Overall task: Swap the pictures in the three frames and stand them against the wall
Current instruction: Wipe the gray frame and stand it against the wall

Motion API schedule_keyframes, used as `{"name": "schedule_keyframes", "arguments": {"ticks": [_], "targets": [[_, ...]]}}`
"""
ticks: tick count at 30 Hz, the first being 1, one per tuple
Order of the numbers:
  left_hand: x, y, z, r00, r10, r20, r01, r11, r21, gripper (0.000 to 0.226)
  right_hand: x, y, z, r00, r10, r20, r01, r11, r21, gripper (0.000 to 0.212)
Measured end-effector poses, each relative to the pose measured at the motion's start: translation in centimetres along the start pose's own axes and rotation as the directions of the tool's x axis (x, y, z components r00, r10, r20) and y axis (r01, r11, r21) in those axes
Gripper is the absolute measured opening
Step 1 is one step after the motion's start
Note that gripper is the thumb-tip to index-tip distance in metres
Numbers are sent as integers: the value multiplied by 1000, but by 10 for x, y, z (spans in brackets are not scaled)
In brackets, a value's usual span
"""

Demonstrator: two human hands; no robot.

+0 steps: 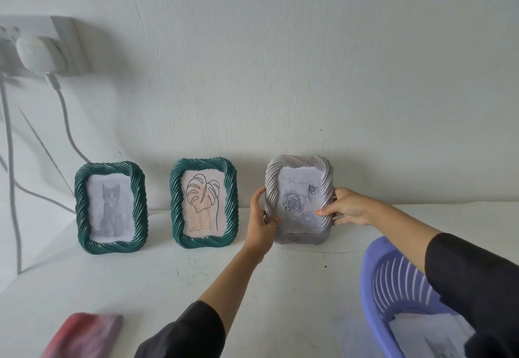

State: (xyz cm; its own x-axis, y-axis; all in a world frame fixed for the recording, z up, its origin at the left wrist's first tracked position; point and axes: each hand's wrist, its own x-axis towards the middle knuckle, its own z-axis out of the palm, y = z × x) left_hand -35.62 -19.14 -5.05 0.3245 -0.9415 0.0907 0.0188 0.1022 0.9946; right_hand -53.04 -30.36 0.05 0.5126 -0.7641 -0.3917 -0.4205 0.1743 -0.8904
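Three twisted-rope frames stand upright along the white wall. The left green frame (111, 207) shows a grey kitten. A line-drawn leaf fills the middle green frame (204, 202). On the right is a silver frame (299, 199) with a grey rose print, its lower edge at the table near the wall. My left hand (262, 218) grips its left edge, thumb on the front. My right hand (348, 206) grips its right edge, with the thumb across the glass.
A lilac slatted basket (393, 282) holding white papers sits at the near right under my right sleeve. A blurred red-pink object (84, 335) lies at the near left. A socket block with a plug (36, 54) and hanging cables is on the left wall.
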Motion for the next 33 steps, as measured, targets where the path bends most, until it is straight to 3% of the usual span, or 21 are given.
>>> {"name": "schedule_keyframes", "arguments": {"ticks": [7, 19, 33], "targets": [[-3, -5, 0, 999, -20, -38, 21, 999, 25, 68, -3, 0, 1, 999, 4, -52, -6, 999, -40, 39], [-9, -9, -3, 995, -80, -53, 84, 993, 82, 53, -17, 2, 3, 998, 40, -40, -45, 991, -129, 26], [-9, -11, -2, 992, -106, -75, 117, 980, 161, 49, -23, 1, 5, 995, 50, -83, -63, 985, -162, 31]]}}
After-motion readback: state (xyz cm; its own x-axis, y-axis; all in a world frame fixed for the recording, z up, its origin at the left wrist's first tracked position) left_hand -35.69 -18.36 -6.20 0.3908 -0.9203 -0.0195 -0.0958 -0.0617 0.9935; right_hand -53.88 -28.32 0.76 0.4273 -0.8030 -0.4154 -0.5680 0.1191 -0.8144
